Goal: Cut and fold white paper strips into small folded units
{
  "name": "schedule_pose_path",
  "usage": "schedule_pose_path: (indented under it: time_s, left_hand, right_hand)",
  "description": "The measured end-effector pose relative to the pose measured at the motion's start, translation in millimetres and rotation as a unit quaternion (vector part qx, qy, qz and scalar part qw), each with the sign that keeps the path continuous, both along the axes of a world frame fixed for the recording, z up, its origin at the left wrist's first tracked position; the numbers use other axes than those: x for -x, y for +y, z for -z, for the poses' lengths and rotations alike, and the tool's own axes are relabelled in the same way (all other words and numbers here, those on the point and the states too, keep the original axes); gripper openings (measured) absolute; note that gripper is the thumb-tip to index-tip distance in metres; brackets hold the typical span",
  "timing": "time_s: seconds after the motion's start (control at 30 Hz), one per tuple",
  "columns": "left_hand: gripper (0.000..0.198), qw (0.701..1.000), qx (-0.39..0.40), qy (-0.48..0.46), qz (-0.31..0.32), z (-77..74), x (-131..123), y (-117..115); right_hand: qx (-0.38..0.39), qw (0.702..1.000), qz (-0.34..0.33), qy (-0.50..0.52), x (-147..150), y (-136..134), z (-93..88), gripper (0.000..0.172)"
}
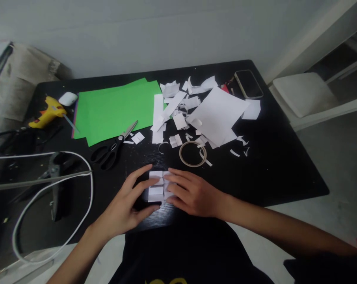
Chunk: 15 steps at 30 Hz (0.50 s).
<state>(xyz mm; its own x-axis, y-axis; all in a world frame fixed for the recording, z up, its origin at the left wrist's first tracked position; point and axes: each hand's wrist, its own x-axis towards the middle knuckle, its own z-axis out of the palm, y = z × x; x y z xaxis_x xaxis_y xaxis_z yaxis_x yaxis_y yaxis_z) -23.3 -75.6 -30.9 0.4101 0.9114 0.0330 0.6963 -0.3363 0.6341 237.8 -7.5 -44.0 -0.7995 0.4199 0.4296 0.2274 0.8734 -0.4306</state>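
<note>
Two loosely spread hands (123, 209) (198, 195) atop folded white paper (155, 191), seam pointing forward, long axis unclear

The light was dim, greyish and diffuse. A soft glare lay on the black counter (279, 165) between and below the hands (198, 193). Fine detail was smeared; toward the left and right edges, the beige bundle (26, 79) and pale seat (302, 92) looked blurred and stretched.
</note>
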Motion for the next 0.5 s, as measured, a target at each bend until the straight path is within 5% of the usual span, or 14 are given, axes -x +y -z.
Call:
schedule_pose_path:
  time_s: [0.17,0.27,0.37,0.5]
  left_hand:
    - [0.047,0.998,-0.011,-0.061,-0.007,-4.0,-2.6,12.7]
    - [0.039,0.993,0.014,-0.102,-0.063,-9.0,-6.6,23.7]
    - [0.028,0.980,0.049,-0.139,-0.134,-18.1,-13.2,35.0]
    - [0.023,0.950,0.090,-0.224,-0.198,-29.2,-22.9,46.7]
  right_hand:
    - [0.120,0.990,0.018,0.076,1.8,9.7,-11.5,0.016]
    - [0.240,0.965,0.048,0.091,4.0,16.6,-22.6,0.018]
    - [0.379,0.917,0.088,0.089,8.2,24.2,-35.7,0.021]
    - [0.556,0.813,0.112,0.132,16.1,30.8,-44.4,0.023]
